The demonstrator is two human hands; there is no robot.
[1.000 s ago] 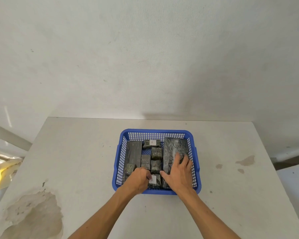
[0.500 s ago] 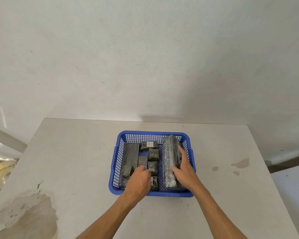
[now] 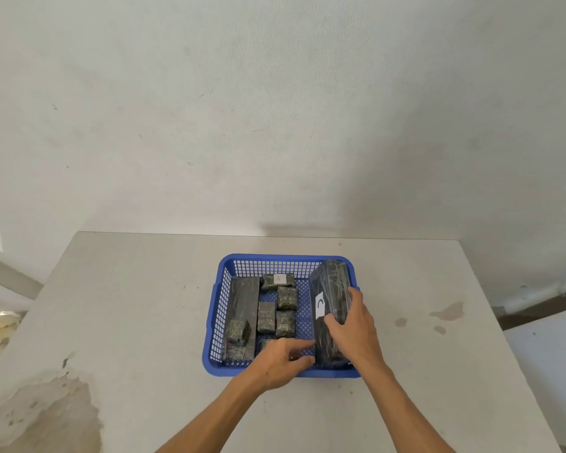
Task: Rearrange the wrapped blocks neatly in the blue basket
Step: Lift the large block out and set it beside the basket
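A blue mesh basket [image 3: 219, 308] sits on the grey table. At its right side a long dark wrapped block [image 3: 330, 289] with a white "C" label stands tilted on its edge, gripped by my right hand [image 3: 353, 331]. My left hand [image 3: 283, 362] reaches over the basket's near rim with fingers spread toward that block's lower end, holding nothing. Another long block [image 3: 244, 297] lies along the left wall. Several small wrapped blocks lie in the middle, one labelled "A" [image 3: 277, 281] at the back. A small block [image 3: 237, 330] rests on top at the left front.
The table [image 3: 128, 322] has a peeled, stained patch [image 3: 43, 416] at the front left and small stains [image 3: 448, 310] at the right. A white wall rises behind the table's far edge. A lower surface [image 3: 546, 351] stands at the right.
My right hand has tipped the long right block up onto its edge, so its "C" label shows. My left hand has opened and moved right toward it.
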